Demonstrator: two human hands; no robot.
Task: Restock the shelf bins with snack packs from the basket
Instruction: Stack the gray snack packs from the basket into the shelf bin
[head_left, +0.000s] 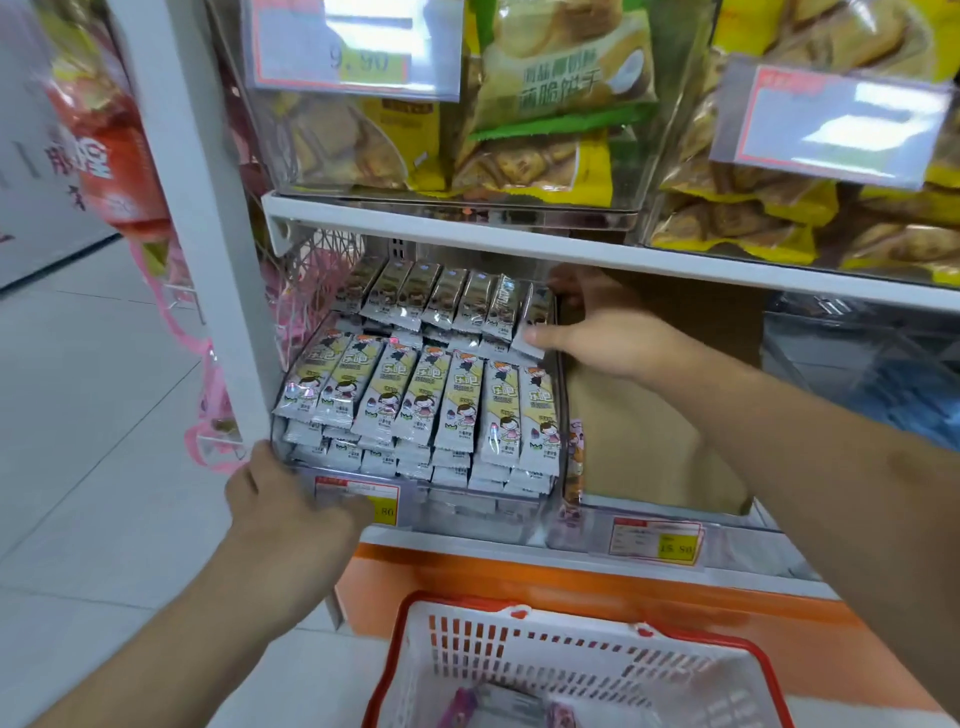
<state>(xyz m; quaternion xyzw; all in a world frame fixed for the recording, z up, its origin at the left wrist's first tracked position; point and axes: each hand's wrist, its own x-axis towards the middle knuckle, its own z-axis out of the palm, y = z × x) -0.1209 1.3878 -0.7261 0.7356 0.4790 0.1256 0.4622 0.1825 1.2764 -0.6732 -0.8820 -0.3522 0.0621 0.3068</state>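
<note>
A clear shelf bin (415, 506) on the lower shelf holds several rows of white-and-yellow snack packs (421, 400) with a cartoon girl on them. My left hand (291, 499) grips the bin's front left corner by the price tag. My right hand (608, 327) reaches in at the back right and pinches the rightmost pack (535, 325) of the rear row. A red-and-white basket (571, 660) stands on the floor below, with a few packs (498, 709) lying in its bottom.
Above, clear bins hold yellow and green biscuit bags (561, 98). A brown cardboard box (649, 431) fills the space right of the bin. A white shelf post (208, 234) stands at the left, with pink netting behind it. Tiled floor lies to the left.
</note>
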